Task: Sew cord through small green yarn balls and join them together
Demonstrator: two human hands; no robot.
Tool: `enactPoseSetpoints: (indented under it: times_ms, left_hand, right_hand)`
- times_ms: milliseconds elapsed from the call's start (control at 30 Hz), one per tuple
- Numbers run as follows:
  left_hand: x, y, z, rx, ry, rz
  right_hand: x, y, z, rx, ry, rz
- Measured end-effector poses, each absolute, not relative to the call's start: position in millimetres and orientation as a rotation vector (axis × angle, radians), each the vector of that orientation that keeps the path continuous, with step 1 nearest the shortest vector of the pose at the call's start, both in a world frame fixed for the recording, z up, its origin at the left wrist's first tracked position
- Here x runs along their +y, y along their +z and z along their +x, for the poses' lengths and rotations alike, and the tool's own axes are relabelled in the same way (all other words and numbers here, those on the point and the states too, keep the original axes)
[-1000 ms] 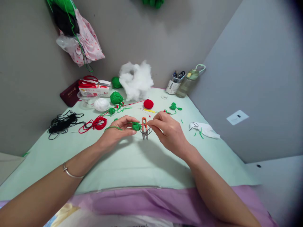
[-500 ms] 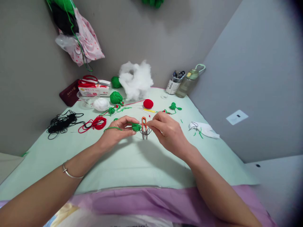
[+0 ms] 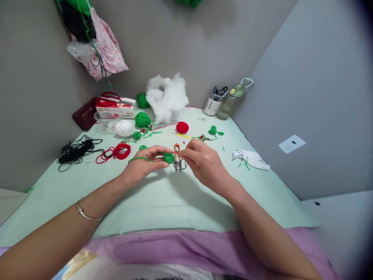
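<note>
My left hand (image 3: 142, 163) pinches a small green crocheted ball (image 3: 168, 157) between thumb and fingers, with a green yarn strand trailing over the hand. My right hand (image 3: 204, 163) is closed in a pinch right beside the ball; what its fingertips hold is too small to make out. Orange thread snips (image 3: 177, 154) lie on the pale green table cloth (image 3: 163, 202) between the two hands, with a thin dark thread around their blades.
Behind the hands lie red yarn (image 3: 118, 151), black yarn (image 3: 75, 151), a green yarn ball (image 3: 142, 120), a white ball (image 3: 124, 128), a red crocheted piece (image 3: 182, 127), white stuffing (image 3: 166, 98), a box with red scissors (image 3: 115, 107), a pen jar (image 3: 215, 102) and a bottle (image 3: 233, 99). Walls close in behind and at the right.
Both hands stay together at the green ball. My right hand has shifted slightly left and lower, closer to the snips. The camera has tipped a little.
</note>
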State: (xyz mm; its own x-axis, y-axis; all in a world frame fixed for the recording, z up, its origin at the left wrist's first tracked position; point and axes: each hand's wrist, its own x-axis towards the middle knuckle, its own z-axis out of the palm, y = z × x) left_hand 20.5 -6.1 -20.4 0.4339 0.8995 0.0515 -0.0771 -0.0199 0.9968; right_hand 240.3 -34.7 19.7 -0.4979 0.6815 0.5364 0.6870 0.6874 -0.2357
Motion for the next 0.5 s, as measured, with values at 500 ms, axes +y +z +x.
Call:
enactPoseSetpoints:
  times_ms: [500]
  left_hand:
    - [-9,-21,19,0.747,0.87,1.365]
  right_hand:
    - [-10,1,250,-1.756,1.214,-0.922]
